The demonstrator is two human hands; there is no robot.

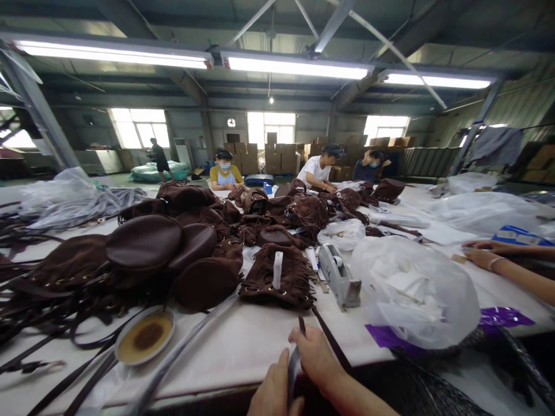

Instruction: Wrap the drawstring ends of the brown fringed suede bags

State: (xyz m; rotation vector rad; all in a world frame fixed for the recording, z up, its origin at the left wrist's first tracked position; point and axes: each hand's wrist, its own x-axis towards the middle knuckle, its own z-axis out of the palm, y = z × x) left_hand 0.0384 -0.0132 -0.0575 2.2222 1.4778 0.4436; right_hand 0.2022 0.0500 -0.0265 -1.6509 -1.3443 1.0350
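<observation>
At the table's near edge, my left hand (274, 393) and my right hand (315, 355) are both closed on a dark leather strap (333, 342) that runs up and away across the white table (243, 341). The right-hand fingers pinch the strap's upright end. Just beyond lies a brown fringed suede bag (277, 277) with a small white bottle (277, 269) on it.
A heap of brown bags (173, 242) and loose straps fills the left. A dish of brownish glue (145, 336), a grey tape dispenser (339, 274) and a stuffed clear plastic bag (414, 292) sit near. A co-worker's hands (488, 254) rest at right; several people sit at the far end.
</observation>
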